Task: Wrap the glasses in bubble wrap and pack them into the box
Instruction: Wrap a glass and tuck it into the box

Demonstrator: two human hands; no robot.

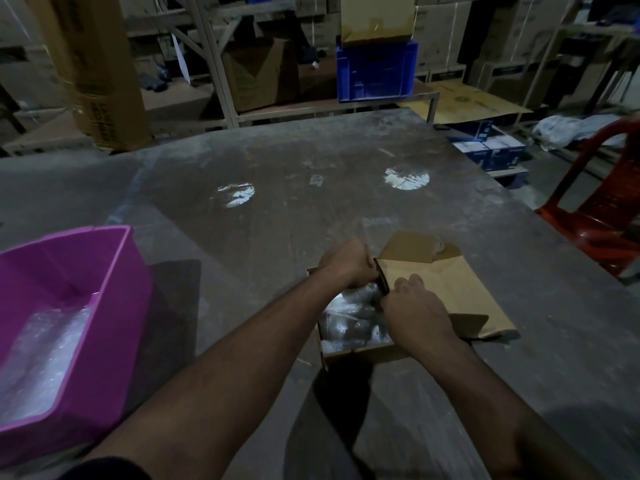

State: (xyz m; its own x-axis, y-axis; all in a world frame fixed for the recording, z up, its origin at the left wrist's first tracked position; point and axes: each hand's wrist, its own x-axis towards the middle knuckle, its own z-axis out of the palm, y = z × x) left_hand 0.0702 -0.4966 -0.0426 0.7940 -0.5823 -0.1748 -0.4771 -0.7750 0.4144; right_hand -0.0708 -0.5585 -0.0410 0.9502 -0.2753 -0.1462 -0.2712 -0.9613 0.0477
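A small brown cardboard box (360,353) lies open on the grey table, near the front and right of centre. Bubble-wrapped bundles (349,317) fill its inside; no bare glass shows. The box's lid flap (446,289) stands up and leans to the right. My left hand (349,263) reaches over the box's far edge and grips the flap's far corner. My right hand (417,311) holds the flap's near edge, fingers curled round it above the bundles.
A pink plastic tub (114,306) with loose bubble wrap (41,358) in it sits at the left. A red plastic chair (599,209) stands beyond the table's right edge. Shelves with cartons and a blue crate (377,69) lie behind the table.
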